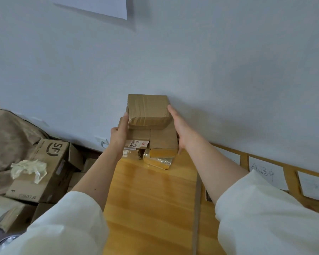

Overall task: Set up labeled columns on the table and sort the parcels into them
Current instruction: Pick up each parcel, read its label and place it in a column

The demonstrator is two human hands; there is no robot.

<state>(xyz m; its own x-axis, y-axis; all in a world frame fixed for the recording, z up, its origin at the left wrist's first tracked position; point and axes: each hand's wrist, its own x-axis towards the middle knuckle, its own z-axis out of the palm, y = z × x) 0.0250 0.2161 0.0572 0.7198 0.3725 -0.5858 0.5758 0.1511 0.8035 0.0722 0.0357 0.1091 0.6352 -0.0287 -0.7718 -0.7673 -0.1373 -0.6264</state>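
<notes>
Cardboard parcel (148,111) atop stack, left hand (119,134) and right hand (179,127) flanking, flat-fingered grip pressing its sides

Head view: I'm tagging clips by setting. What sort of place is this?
Probably a makeshift parcel-sorting room: taped parcels stacked on a wooden table, SF Express cartons piled alongside, handwritten paper labels.

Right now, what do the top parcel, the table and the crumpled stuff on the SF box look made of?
Top parcel: brown cardboard wrapped in clear tape, judging by its wrinkled sheen. Table: wood, likely varnished; plank seams show and the surface reflects light. Crumpled sheet on the SF box: looks like thin translucent plastic film or used tape, pale and glossy; cannot tell which.
</notes>
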